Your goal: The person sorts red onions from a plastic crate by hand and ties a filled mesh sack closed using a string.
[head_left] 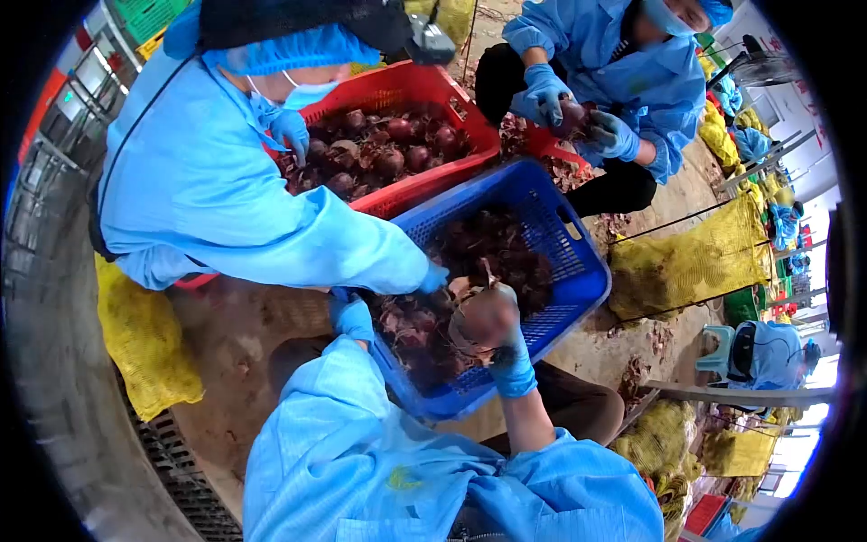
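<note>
The blue crate [578,262] and red crate [479,149] look like smooth plastic, slightly glossy. 2 yellow sacks [149,339] [691,257] are rough, matt mesh. The floor [217,406] looks hard and matt.

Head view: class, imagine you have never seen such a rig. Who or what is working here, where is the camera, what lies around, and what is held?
There is no machine here: a person wears the camera on their head, looking down at their own gloved hands. That is why their sleeves enter from the bottom. The right hand holds a blurred onion over the blue crate of onions; the left hand is at its edge. On the floor are also a red crate and yellow sacks. Two co-workers sit close by; the one at upper right holds an onion too.
</note>
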The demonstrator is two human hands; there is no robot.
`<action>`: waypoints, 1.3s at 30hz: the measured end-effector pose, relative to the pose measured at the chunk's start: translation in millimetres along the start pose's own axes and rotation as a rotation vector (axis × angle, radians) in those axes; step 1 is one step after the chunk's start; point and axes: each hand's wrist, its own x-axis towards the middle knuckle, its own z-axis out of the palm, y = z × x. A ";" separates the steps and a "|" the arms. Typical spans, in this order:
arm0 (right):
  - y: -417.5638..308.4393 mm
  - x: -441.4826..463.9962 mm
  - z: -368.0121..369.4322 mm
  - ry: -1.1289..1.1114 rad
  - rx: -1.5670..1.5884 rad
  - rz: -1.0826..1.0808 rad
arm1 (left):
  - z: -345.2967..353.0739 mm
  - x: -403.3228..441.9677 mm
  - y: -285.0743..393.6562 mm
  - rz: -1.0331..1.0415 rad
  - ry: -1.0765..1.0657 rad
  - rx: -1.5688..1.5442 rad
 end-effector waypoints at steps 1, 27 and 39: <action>-1.5 -5.5 0.1 0.025 0.003 0.056 | -21.0 1.2 -2.5 -0.139 -0.022 -0.207; 5.9 4.1 -15.8 0.121 0.436 0.248 | -154.7 3.9 -10.8 -0.464 -0.077 -1.231; 21.6 2.7 -11.3 0.267 0.369 0.122 | -136.3 6.6 -10.1 -0.433 -0.022 -1.110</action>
